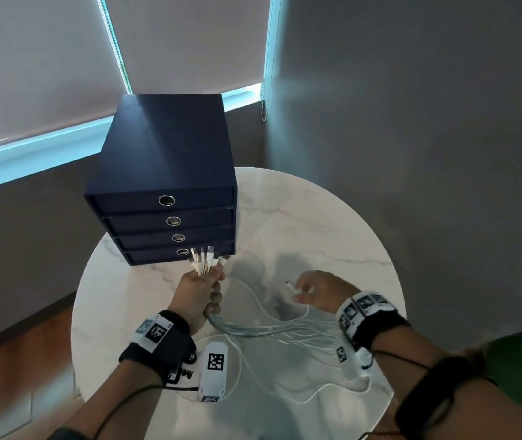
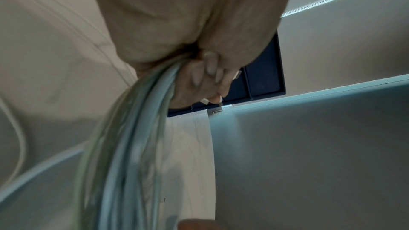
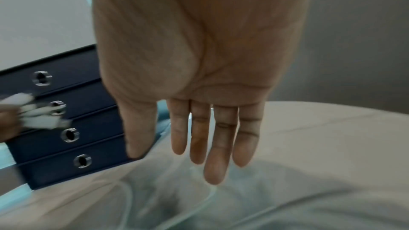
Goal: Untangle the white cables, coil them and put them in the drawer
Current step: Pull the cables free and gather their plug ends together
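My left hand (image 1: 204, 290) grips a thick bundle of white cables (image 1: 253, 331) in a fist, held above the table. Their plug ends (image 1: 204, 260) fan out above the fist, just in front of the lowest drawer. The left wrist view shows the fingers (image 2: 205, 74) curled round the bundle (image 2: 132, 137). From the fist the cables trail right and down across the round marble table (image 1: 332, 217). My right hand (image 1: 313, 290) hovers over the loose strands; its fingers (image 3: 210, 128) are straight and hold nothing. One loose plug end (image 1: 289, 284) lies by its fingertips. The dark blue drawer unit (image 1: 164, 173) has all drawers closed.
The drawer unit (image 3: 77, 146) stands at the table's back left, with ring pulls on each front. Loose cable loops (image 1: 285, 392) lie near the table's front edge. Grey walls and window blinds stand behind; wooden floor (image 1: 15, 360) shows to the left.
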A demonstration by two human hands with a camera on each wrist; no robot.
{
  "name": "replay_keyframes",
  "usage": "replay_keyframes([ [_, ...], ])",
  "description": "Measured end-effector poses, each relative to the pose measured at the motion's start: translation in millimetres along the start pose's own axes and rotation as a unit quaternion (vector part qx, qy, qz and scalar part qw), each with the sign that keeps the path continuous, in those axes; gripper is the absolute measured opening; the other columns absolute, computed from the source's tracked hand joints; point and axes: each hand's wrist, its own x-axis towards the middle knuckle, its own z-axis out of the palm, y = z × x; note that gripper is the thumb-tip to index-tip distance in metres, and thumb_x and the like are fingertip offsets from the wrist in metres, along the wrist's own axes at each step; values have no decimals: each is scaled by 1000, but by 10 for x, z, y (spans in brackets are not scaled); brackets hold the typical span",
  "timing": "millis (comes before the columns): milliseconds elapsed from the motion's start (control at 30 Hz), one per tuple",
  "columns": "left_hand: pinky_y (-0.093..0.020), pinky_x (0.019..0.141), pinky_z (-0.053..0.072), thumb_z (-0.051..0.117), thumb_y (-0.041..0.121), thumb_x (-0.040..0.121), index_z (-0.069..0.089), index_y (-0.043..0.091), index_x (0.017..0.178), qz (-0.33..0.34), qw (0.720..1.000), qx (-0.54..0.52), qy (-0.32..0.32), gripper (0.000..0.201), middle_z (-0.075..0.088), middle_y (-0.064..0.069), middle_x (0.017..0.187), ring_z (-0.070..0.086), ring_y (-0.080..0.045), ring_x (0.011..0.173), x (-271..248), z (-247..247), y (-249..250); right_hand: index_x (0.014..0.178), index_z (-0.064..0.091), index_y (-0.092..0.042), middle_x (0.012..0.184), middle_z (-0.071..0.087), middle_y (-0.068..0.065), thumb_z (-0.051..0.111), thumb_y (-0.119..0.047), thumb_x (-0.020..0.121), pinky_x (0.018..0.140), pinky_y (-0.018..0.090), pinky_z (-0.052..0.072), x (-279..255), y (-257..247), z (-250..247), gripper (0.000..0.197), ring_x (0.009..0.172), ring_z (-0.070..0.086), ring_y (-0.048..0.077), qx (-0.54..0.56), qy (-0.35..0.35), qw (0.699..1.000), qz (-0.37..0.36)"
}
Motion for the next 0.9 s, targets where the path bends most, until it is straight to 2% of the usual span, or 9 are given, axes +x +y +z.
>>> replay_keyframes([
  [133, -18, 39, 21, 56, 28, 101, 54, 10, 80, 16, 1000, 13, -1, 28, 31, 3, 54, 26, -10, 40, -2, 44, 35, 91, 60, -14, 94, 60, 10, 57, -19, 91, 71, 24, 37, 31, -320, 406, 6, 101, 64, 27, -120, -57, 990, -51],
  [200, -18, 40, 22, 56, 27, 101, 55, 9, 81, 27, 999, 23, -13, 27, 34, 1, 55, 28, -10, 40, -15, 76, 38, 85, 55, -15, 78, 55, 13, 52, -9, 91, 64, 26, 38, 57, -317, 554, 9, 84, 62, 31, -160, -56, 985, -45],
  [267, -18, 40, 23, 56, 26, 101, 56, 8, 82, 36, 999, 30, -23, 26, 38, 0, 57, 29, -10, 41, -25, 97, 35, 75, 43, -15, 59, 40, 4, 53, -4, 86, 59, 24, 36, 77, -274, 602, 19, 70, 46, 26, -162, -48, 984, -50],
  [367, -19, 39, 25, 56, 25, 101, 57, 8, 81, 52, 997, 41, -34, 26, 48, -3, 63, 31, -11, 42, -32, 129, 28, 58, 34, -13, 55, 32, -1, 57, -5, 82, 61, 28, 40, 35, -258, 535, 34, 62, 40, 22, -168, -66, 980, -85],
  [433, -20, 39, 27, 57, 24, 100, 60, 7, 82, 74, 995, 58, -44, 25, 62, -6, 71, 30, -11, 43, -47, 191, 21, 61, 47, -12, 64, 47, 5, 57, -13, 86, 60, 27, 38, -21, -311, 441, 27, 62, 47, 23, -117, -36, 988, -95],
  [533, -21, 41, 30, 60, 24, 99, 67, 5, 91, 97, 990, 81, -56, 22, 75, -6, 88, 29, -11, 44, -66, 339, -12, 73, 63, -21, 69, 62, -7, 60, -20, 87, 61, 23, 46, -88, -488, 214, 15, 66, 62, 14, 70, 30, 991, -112],
  [633, -21, 41, 28, 62, 21, 97, 69, 3, 94, 99, 990, 70, -68, 20, 65, -5, 75, 29, -10, 44, -93, 494, -23, 69, 64, -23, 56, 60, -9, 64, -19, 88, 60, 28, 47, -123, -703, -49, 20, 53, 56, 7, 209, 77, 966, -131],
  [733, -20, 41, 23, 63, 19, 96, 65, 3, 97, 99, 991, 44, -74, 17, 51, -2, 64, 27, -10, 43, -106, 562, -12, 71, 65, -21, 52, 57, -14, 69, -22, 88, 56, 19, 39, -167, -738, -278, 18, 47, 49, -5, 235, 150, 952, -128],
  [900, -19, 41, 21, 63, 18, 96, 65, 4, 91, 82, 994, 31, -70, 15, 37, 3, 58, 25, -10, 44, -87, 535, -32, 75, 69, -10, 47, 55, -15, 78, -24, 81, 52, 13, 37, -211, -498, -518, 18, 43, 46, -3, 263, 176, 944, -91],
])
